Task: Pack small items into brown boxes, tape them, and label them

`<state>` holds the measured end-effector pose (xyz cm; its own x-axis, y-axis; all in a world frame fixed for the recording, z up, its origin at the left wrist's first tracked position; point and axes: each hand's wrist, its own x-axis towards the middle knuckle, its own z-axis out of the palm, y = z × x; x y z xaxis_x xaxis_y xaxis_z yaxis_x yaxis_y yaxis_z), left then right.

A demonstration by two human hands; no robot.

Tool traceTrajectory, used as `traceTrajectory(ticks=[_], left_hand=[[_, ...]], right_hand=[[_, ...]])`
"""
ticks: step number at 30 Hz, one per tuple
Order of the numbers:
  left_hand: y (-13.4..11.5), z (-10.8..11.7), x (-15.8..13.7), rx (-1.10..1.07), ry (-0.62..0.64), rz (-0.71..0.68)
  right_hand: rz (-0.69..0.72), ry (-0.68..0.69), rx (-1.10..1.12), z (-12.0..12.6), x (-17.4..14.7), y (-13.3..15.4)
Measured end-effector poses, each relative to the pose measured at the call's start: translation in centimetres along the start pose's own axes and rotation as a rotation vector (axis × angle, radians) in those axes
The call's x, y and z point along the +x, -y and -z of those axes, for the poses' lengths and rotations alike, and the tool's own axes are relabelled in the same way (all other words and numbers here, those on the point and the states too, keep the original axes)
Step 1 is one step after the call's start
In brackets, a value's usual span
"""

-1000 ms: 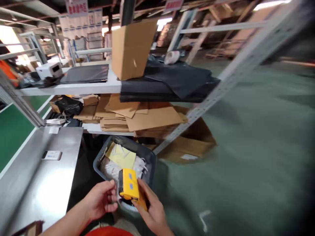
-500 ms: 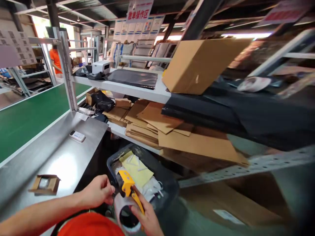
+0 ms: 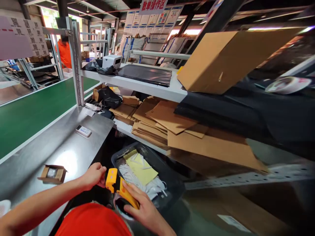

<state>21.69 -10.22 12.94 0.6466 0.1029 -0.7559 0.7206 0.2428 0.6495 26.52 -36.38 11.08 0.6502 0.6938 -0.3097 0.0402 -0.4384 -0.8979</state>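
Note:
My right hand point(image 3: 144, 205) is wrapped round the handle of a yellow tape dispenser point(image 3: 112, 179), whose head points up and to the left. A wide roll of tape point(image 3: 120, 204) sits in it, partly covered by the hand. Just left of the dispenser head, my left hand point(image 3: 94, 175) is closed, with thumb and fingers pinched together; what they hold, if anything, cannot be made out. On the metal table point(image 3: 98, 144) to the left lies a small open cardboard box point(image 3: 60, 175) with a clear-wrapped item point(image 3: 51, 172) inside. A phone point(image 3: 83, 131) rests farther back.
Below the shelf stands a dark bin point(image 3: 118, 154) with white scraps and a yellow sheet point(image 3: 141, 168). Flat cardboard point(image 3: 152, 131) is stacked on the lower shelf. A large carton point(image 3: 209, 65) and white printer point(image 3: 112, 61) sit above. A green conveyor belt point(image 3: 36, 113) runs at left.
The tape dispenser has turned and moved left, its head now beside my left hand. My left hand has shifted slightly up and left. The view has swung a little to the left.

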Motion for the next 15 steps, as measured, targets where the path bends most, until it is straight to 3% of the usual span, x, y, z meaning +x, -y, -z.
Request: traceTrajectory(ticks=[5,9,15], left_hand=[[-0.3,0.6,0.8,0.150,-0.002,-0.068],[-0.8,2.0,0.9,0.373,-0.067,-0.163],[-2.3,2.9,-1.7,0.707,-0.173,-0.474]], right_hand=[[0.095,0.022,-0.134,-0.4,0.7,1.7],[0.199,0.003,-0.234,-0.4,0.0,0.5],[0.355,-0.171,-0.321,-1.0,-0.6,-2.0]])
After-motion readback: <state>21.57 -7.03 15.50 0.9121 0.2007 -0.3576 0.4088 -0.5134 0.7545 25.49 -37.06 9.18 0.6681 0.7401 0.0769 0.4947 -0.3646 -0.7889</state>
